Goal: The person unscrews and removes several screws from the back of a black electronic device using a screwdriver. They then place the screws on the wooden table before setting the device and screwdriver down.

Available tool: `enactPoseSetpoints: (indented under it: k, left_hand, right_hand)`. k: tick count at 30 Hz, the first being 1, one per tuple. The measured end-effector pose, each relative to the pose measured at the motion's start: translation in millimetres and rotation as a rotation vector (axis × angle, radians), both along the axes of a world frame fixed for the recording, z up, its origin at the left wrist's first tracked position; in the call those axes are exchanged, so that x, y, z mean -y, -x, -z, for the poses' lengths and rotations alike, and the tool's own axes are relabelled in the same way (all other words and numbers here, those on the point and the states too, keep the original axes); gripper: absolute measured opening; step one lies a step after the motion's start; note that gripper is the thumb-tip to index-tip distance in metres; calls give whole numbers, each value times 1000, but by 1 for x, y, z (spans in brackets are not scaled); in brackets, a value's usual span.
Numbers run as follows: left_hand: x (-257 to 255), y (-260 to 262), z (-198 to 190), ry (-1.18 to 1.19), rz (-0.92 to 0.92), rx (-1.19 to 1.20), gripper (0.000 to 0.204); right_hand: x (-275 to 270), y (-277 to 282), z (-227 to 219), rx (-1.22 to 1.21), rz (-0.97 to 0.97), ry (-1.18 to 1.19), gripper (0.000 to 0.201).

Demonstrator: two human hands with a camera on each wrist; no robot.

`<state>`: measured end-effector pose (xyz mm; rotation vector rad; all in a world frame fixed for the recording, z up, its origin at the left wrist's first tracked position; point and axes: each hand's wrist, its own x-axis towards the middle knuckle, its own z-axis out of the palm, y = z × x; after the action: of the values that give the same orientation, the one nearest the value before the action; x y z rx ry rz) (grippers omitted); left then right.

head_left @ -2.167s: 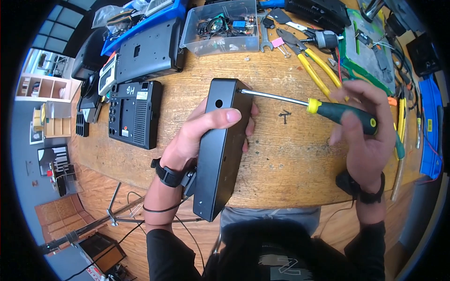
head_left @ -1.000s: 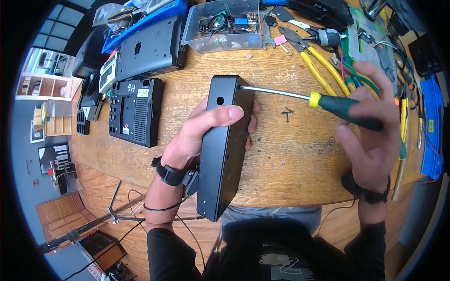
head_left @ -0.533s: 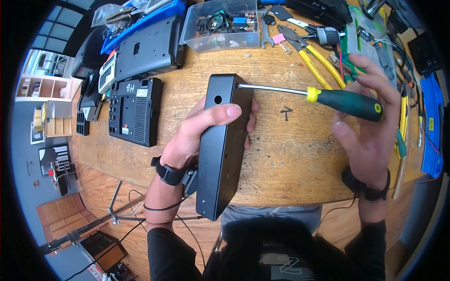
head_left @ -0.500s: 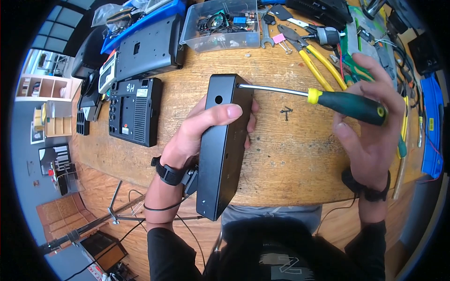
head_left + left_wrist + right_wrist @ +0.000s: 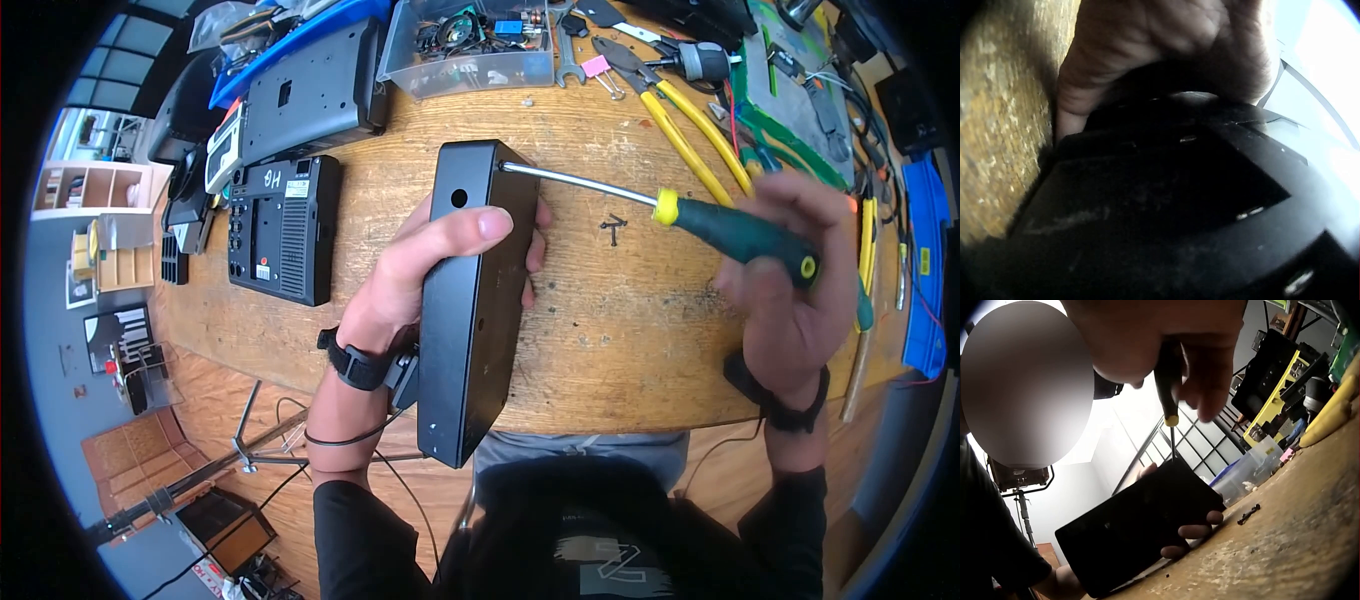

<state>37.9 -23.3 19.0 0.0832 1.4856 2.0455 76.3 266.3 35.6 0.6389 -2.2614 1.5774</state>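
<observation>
My left hand [image 5: 430, 250] grips a long black metal box [image 5: 450, 330], thumb over its top face and fingertips showing past the far side. In the left wrist view the palm [image 5: 1160, 31] arches over the dark casing [image 5: 1135, 194]. A screwdriver [image 5: 715, 225] with a green handle and yellow collar lies nearly level, its tip in a hole near the box's far end. My right hand [image 5: 800, 290], slightly blurred, holds the handle between thumb and fingers. The right wrist view has the shaft [image 5: 1173, 440] meeting the box [image 5: 1129, 531] at its upper edge.
Several loose dark screws [image 5: 613, 230] lie right of the box. Yellow-handled cutters [image 5: 690, 145], a wrench [image 5: 568, 60] and a clear parts bin [image 5: 470, 75] sit farther back. Black electronic housings [image 5: 285, 230] stand at the left. The wooden table's front edge [image 5: 600, 430] is near my body.
My right hand's fingers, spread away from the handle half a second ago, have come in around it again. The box's far end sits slightly higher in view; the tip stays at the hole.
</observation>
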Motion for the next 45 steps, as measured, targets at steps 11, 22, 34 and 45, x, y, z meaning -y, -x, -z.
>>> enactPoseSetpoints:
  k: [11, 22, 34, 45]
  left_hand:
    - [-1, -1, -3, 40, 4, -25, 61]
    - [-2, -2, -2, 32, -5, -20, 61]
    - [-1, 0, 4, -75, -47, -5, 77]
    - [-6, -3, 2, -114, -100, 13, 71]
  right_hand:
    - [-14, 14, -5, -114, -91, -97, 37]
    - [10, 1, -11, 313, 142, 299, 16]
    - [1, 27, -7, 392, -110, 834, 32]
    - [3, 32, 16, 656, 27, 8, 23]
